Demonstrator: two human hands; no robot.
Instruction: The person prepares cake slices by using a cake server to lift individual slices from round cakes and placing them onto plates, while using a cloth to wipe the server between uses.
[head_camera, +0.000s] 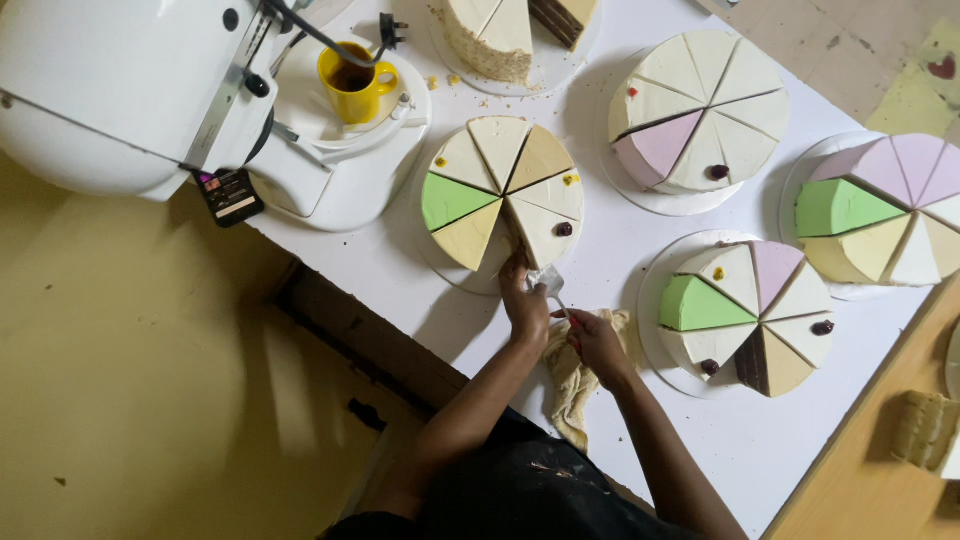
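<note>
A worker leans over a white table (620, 250), the left hand (524, 305) with fingers drawn together and pressed against the near edge of a round cake cut into wedges (503, 192), while the right hand (596, 338) pinches the thin handle of a small metal spatula (550, 283) whose blade rests at that same cake's rim. A crumpled, soft cream cloth (572, 375) lies under the right hand, by the table's near edge.

The risk, by the look of it, lies in the smooth matte icing: a slip of the blade or a push from the bracing fingers could smear the pale cream, tan and green wedges or nudge one out of line, and the cloth could drag over the board.

To the right sits a second sliced cake (752, 312) with green, pink and chocolate wedges dotted with dark berries. Beyond are two more wedge-cut rounds, one mostly white (698, 110), one pastel (885, 205), and a part-eaten tall cake (505, 35) shedding crumbs. At far left, a glossy white stand mixer (130, 90) carries a yellow mug (352, 85) of dark liquid on its base.
</note>
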